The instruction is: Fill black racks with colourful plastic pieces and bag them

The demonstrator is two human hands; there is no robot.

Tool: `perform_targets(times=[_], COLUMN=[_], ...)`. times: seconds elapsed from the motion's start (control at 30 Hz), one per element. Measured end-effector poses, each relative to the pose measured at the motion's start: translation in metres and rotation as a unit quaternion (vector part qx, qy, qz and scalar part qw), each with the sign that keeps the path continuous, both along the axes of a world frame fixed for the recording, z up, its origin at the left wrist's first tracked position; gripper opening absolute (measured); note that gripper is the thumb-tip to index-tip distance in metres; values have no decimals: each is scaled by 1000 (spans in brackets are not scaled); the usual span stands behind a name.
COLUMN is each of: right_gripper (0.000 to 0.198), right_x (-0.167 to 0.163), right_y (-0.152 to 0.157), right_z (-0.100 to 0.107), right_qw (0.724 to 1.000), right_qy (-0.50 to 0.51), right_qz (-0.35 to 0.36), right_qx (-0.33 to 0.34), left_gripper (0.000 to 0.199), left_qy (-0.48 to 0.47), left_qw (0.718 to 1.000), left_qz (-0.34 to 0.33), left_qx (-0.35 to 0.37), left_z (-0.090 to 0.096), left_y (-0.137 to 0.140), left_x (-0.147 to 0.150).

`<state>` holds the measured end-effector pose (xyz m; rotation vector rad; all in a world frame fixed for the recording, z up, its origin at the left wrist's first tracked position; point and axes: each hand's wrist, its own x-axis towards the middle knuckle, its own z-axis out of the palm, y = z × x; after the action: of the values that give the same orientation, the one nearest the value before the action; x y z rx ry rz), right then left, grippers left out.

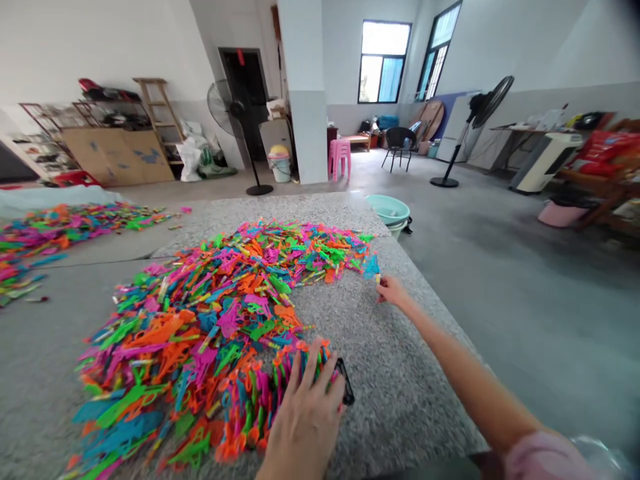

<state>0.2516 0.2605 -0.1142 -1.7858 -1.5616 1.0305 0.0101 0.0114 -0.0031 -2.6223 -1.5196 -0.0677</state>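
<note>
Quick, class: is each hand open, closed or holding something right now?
Left hand: open, spread over the row of colourful pieces.
Right hand: closed, pinching a small yellow-ended piece.

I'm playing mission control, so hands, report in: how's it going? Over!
Left hand laid over a row of plastic pieces. Right hand pinching a blue-and-yellow piece beside the heap. Black object at the row's end, partly hidden.

The pieces (pixel 231 283) are orange, green, magenta and blue, the tabletop (pixel 345 310) speckled grey.
</note>
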Motion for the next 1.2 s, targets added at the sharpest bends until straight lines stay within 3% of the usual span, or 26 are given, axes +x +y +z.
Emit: perform_targets(times=[0.13,0.23,0.3,0.37,0.5,0.73,0.87,1.0,1.2], right_gripper=[12,29,35,34,21,25,27,26,23], right_x=[16,2,-18,-42,-86,-119,-119,-122,-129], right_y=[-74,-117,-137,-150,-160,-165,-163,-154,-166], right_z=[-7,-6,-5,-5,-3,7,12,22,25], right_qw=[984,938,923,936,974,947,936,929,929], right_qy=[171,328,365,325,152,64,-5,-76,-98], right_qz=[53,105,123,136,132,238,283,321,314], right_qx=[-23,-33,-20,21,106,205,207,168,168], left_gripper=[22,21,20,20,22,21,25,43,43], left_qy=[-14,-19,-16,-14,-16,-13,-14,-15,-9], left_qw=[1000,1000,1000,1000,1000,1000,1000,999,999], left_qz=[2,-1,-2,-1,-8,-14,-8,-14,-30], left_qx=[-6,-22,-26,-26,-17,-8,3,38,16], left_z=[5,12,16,18,19,19,16,15,15], left_y=[-4,-7,-8,-9,-8,-6,-7,-7,-5], left_x=[-5,-9,-11,-11,-11,-9,-9,-9,-7])
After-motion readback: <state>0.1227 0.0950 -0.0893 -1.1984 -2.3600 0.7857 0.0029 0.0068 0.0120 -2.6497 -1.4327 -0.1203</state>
